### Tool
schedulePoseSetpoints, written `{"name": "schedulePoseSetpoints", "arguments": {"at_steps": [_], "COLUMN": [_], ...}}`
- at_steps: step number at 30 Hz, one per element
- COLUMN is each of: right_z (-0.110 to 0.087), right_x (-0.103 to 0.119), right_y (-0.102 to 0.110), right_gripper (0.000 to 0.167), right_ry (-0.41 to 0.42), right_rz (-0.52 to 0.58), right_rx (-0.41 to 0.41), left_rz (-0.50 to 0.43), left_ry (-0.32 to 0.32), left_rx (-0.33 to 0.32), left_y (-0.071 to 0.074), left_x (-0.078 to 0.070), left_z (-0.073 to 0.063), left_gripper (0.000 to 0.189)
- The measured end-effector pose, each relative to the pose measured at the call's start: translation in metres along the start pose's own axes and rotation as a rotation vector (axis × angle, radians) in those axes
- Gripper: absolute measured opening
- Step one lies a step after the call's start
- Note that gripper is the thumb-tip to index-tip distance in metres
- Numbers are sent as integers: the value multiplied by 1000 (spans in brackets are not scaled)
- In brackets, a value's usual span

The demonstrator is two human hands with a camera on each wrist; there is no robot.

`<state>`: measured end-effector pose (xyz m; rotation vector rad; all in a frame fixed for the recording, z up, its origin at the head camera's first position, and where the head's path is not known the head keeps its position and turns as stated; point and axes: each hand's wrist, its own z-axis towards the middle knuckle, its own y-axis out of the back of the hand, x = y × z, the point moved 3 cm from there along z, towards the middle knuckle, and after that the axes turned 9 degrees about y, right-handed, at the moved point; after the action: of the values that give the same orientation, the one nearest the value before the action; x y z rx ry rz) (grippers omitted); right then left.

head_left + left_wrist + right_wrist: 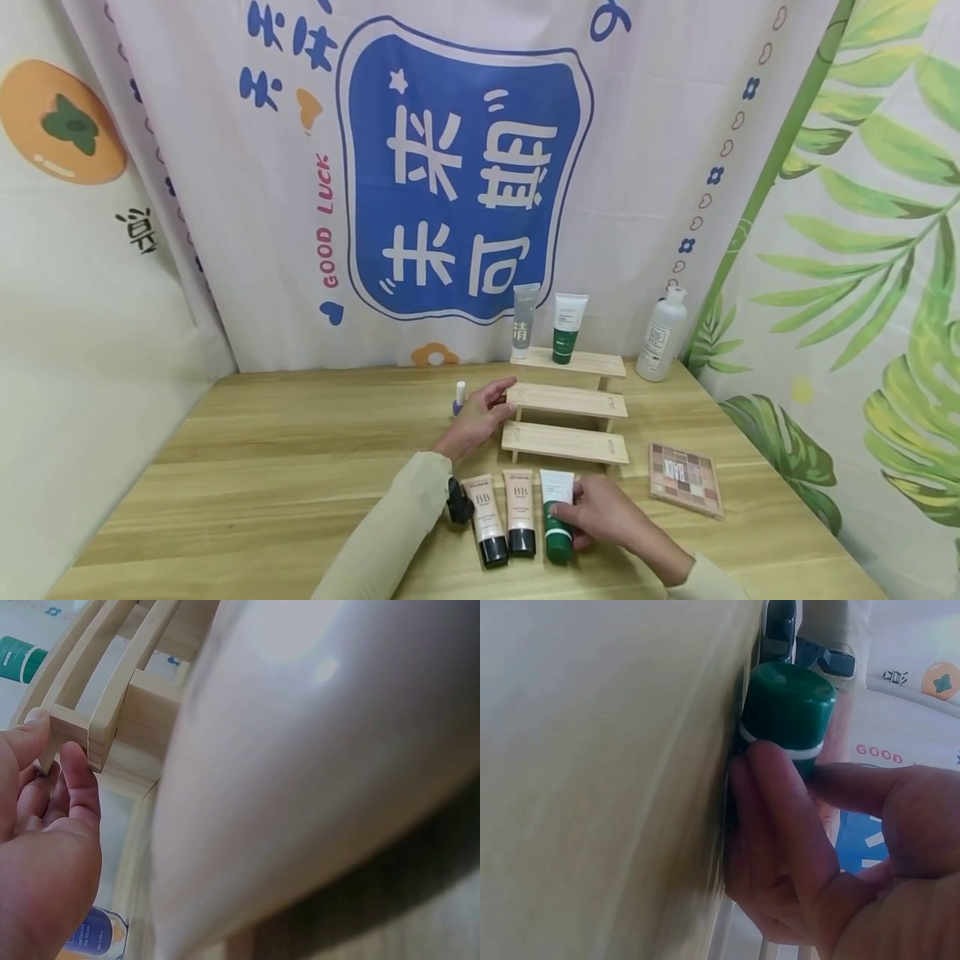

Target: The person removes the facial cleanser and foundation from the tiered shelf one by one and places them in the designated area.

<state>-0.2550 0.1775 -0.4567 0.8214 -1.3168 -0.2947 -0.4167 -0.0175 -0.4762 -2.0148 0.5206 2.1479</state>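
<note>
My left hand (480, 412) is at the left end of a three-step wooden display stand (566, 402), and in the left wrist view its thumb and fingers pinch the end of a step. My right hand (606, 512) grips a white and green squeeze tube (557, 500) low on the table, thumb across its green part. The right wrist view shows the tube's green cap (791, 705) with fingertips beside it. Left of that tube lie two beige BB cream tubes (520, 508) with black caps. One looms blurred and large (315, 772) in the left wrist view.
On the top step stand a grey tube (523, 321) and another white and green tube (568, 333). A small purple bottle with a white cap (460, 396) sits behind my left hand. To the right are an eyeshadow palette (684, 479) and a clear bottle (660, 342).
</note>
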Motion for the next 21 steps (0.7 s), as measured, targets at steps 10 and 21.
{"name": "schedulePoseSetpoints", "arguments": {"at_steps": [10,21], "right_z": [16,69], "right_x": [7,-2], "right_y": [63,120], "right_gripper": [51,53], "right_ry": [-50,203], "right_rz": [36,89], "right_rx": [-312,-593], "left_rz": [-12,-18], "left_ry": [3,7], "left_rx": [-3,-18], "left_y": [-1,-1], "left_x": [-1,-3], "left_z": [-3,-4], "left_gripper": [54,55]}}
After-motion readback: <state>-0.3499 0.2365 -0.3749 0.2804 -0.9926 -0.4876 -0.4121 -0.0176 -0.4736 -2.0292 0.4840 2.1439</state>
